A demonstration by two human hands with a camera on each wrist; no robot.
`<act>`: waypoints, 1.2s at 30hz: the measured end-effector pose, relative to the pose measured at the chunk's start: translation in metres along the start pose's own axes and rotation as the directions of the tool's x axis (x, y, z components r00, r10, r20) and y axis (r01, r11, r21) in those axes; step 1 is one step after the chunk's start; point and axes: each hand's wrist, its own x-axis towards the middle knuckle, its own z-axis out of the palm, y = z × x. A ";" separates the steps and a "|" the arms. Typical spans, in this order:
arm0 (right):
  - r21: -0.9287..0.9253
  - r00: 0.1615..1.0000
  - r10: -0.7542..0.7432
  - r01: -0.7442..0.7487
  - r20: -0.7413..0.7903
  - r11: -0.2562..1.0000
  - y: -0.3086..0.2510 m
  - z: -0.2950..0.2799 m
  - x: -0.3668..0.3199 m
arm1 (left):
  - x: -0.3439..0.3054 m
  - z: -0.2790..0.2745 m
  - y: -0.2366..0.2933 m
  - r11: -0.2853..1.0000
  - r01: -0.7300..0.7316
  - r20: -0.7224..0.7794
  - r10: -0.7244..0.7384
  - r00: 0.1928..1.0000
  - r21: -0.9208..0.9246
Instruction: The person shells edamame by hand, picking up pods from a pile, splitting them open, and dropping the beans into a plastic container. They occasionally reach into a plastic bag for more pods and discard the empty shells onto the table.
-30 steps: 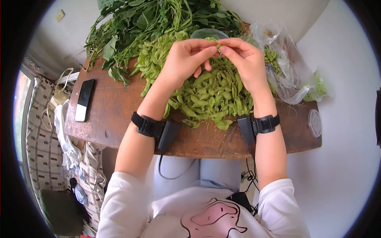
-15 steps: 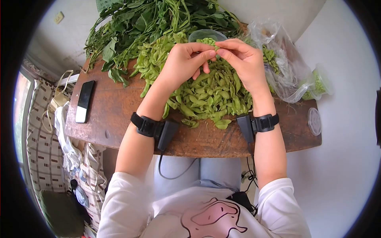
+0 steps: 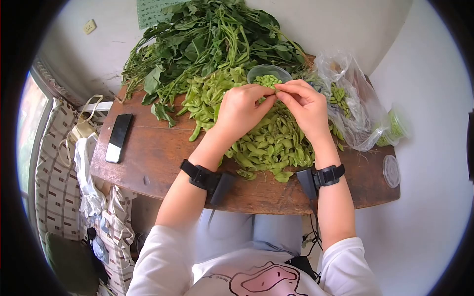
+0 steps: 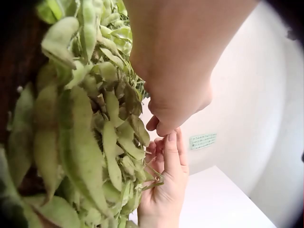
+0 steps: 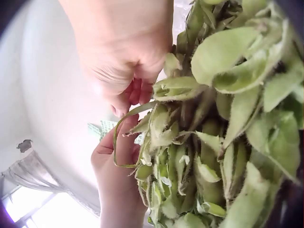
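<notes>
Both hands meet at the fingertips above a heap of green soybean pods [image 3: 269,145]. My left hand [image 3: 244,109] pinches between thumb and forefinger. My right hand [image 3: 307,106] pinches the same spot from the other side. What they hold is a small green soybean pod, almost hidden by the fingertips now. Just beyond the fingers is a clear plastic bowl [image 3: 255,70] with shelled green beans [image 3: 267,80] inside. In the right wrist view, a split pod [image 5: 178,89] lies on the heap close to the fingers.
Leafy bean stalks [image 3: 197,47] are piled at the table's back. A clear plastic bag [image 3: 358,108] and a tub of beans [image 3: 396,126] stand right, with a round lid [image 3: 391,171] nearer the edge. A phone [image 3: 119,138] lies left. Wrist-camera cables hang below the table edge.
The head view has tilted, so the table sits lower in the picture. The hands stay together at the fingertips; the green pod between them shows less, and the left hand's lower fingers are now hidden.
</notes>
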 end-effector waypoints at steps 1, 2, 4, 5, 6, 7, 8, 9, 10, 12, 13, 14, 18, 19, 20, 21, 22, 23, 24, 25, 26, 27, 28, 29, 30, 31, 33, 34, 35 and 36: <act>-0.018 1.000 -0.004 0.003 -0.016 1.000 0.000 0.000 0.000 | 0.000 -0.001 0.002 1.000 0.019 -0.006 -0.019 1.000 0.018; 0.022 1.000 -0.016 0.016 -0.005 1.000 0.003 -0.001 0.000 | 0.000 -0.001 0.003 0.999 0.039 -0.012 -0.039 0.999 0.035; 0.025 1.000 -0.028 0.028 0.002 0.999 0.003 -0.001 0.000 | -0.001 0.002 0.002 0.998 0.023 -0.011 -0.022 1.000 0.065; 0.026 0.999 -0.040 0.040 0.007 0.999 0.004 0.000 0.000 | -0.002 0.003 0.001 0.996 0.005 -0.009 -0.004 1.000 0.092; 0.027 0.999 -0.040 0.039 0.008 0.999 0.004 0.001 -0.001 | -0.003 0.005 0.000 0.996 0.006 -0.009 -0.005 1.000 0.094; 0.022 0.999 -0.032 0.032 0.013 0.999 0.003 0.001 -0.001 | -0.004 0.006 -0.001 0.994 -0.013 -0.005 0.014 1.000 0.106; 0.016 0.999 -0.026 0.026 0.018 1.000 0.003 0.002 -0.001 | -0.005 0.007 -0.002 0.993 -0.032 0.000 0.033 0.999 0.117; 0.017 0.999 -0.027 0.027 0.019 1.000 0.003 0.003 -0.001 | -0.005 0.006 -0.001 0.992 -0.033 0.000 0.033 0.999 0.119; -0.016 0.999 -0.021 0.022 0.025 1.000 0.003 0.003 -0.001 | -0.004 0.005 0.000 0.987 -0.042 0.020 0.040 0.999 0.157; -0.050 0.999 -0.018 0.019 0.032 0.999 0.002 0.004 -0.002 | -0.004 0.004 0.001 0.979 -0.053 0.039 0.046 0.998 0.197; -0.047 1.000 -0.001 0.002 0.026 0.999 0.001 0.005 -0.002 | -0.005 0.004 0.001 0.973 -0.062 0.050 0.052 0.997 0.222; -0.044 1.000 0.015 -0.014 0.020 0.999 0.000 0.006 -0.001 | -0.005 0.003 0.001 0.966 -0.072 0.061 0.058 0.996 0.248; -0.055 1.000 0.008 -0.006 0.027 0.998 0.002 0.005 -0.002 | -0.006 0.005 0.002 0.965 -0.071 0.042 0.063 0.997 0.253; -0.029 1.000 0.020 -0.020 0.011 0.999 0.003 0.007 -0.002 | -0.007 0.005 0.002 0.962 -0.069 0.041 0.060 0.997 0.265; -0.003 0.999 0.032 -0.032 -0.005 0.999 0.003 0.009 -0.003 | -0.006 0.005 0.003 0.959 -0.067 0.040 0.058 0.998 0.276; -0.004 1.000 0.030 -0.030 -0.005 1.000 0.003 0.011 -0.002 | -0.006 0.005 0.002 0.959 -0.068 0.038 0.059 0.998 0.276; -0.006 0.999 0.017 -0.017 -0.034 1.000 0.003 0.013 -0.002 | -0.006 0.006 0.001 0.962 -0.071 -0.006 0.076 0.997 0.265; -0.009 0.998 0.004 -0.004 -0.063 1.000 0.003 0.015 -0.002 | -0.006 0.007 0.001 0.964 -0.075 -0.051 0.091 0.995 0.254; -0.009 0.998 0.004 -0.005 -0.064 1.000 0.002 0.016 -0.001 | -0.006 0.007 0.001 0.964 -0.075 -0.050 0.091 0.995 0.254; 0.015 0.996 -0.004 0.005 -0.085 1.000 0.001 0.018 -0.001 | -0.006 0.007 0.002 0.975 -0.041 -0.071 0.058 0.996 0.217; 0.038 0.994 -0.009 0.013 -0.106 0.999 -0.001 0.017 -0.001 | -0.006 0.008 0.002 0.984 -0.007 -0.089 0.024 0.996 0.178; 0.036 0.994 -0.006 0.010 -0.108 0.999 -0.003 0.016 -0.001 | -0.005 0.009 0.002 0.985 -0.007 -0.087 0.022 0.996 0.174; 0.066 0.994 0.001 0.007 -0.113 0.998 -0.006 0.014 -0.001 | -0.003 0.009 0.001 0.993 -0.019 -0.111 0.032 0.993 0.115; 0.096 0.993 0.004 0.007 -0.118 0.995 -0.008 0.012 0.000 | -0.002 0.009 0.001 0.998 -0.035 -0.135 0.043 0.990 0.057; 0.108 0.994 -0.008 0.020 -0.113 0.994 -0.006 0.010 0.000 | -0.001 0.006 0.004 1.000 -0.001 -0.092 0.004 0.996 0.029; 0.104 0.993 -0.007 0.019 -0.115 0.994 -0.005 0.008 0.000 | -0.001 0.006 0.007 1.000 -0.002 -0.091 0.005 0.996 0.025; 0.138 0.995 -0.027 0.040 -0.095 0.990 -0.004 0.009 0.000 | -0.001 0.007 0.010 0.995 0.089 -0.088 -0.092 0.992 -0.045; 0.138 0.995 -0.027 0.040 -0.095 0.990 -0.006 0.010 0.000 | -0.001 0.007 0.010 0.995 0.088 -0.088 -0.092 0.992 -0.045; 0.162 0.995 0.002 0.014 -0.103 0.987 -0.008 0.010 0.000 | -0.001 0.007 0.010 0.988 0.124 -0.085 -0.132 0.988 -0.092; 0.186 0.993 0.033 -0.012 -0.110 0.983 -0.009 0.010 -0.001 | -0.001 0.007 0.009 0.977 0.160 -0.081 -0.172 0.982 -0.138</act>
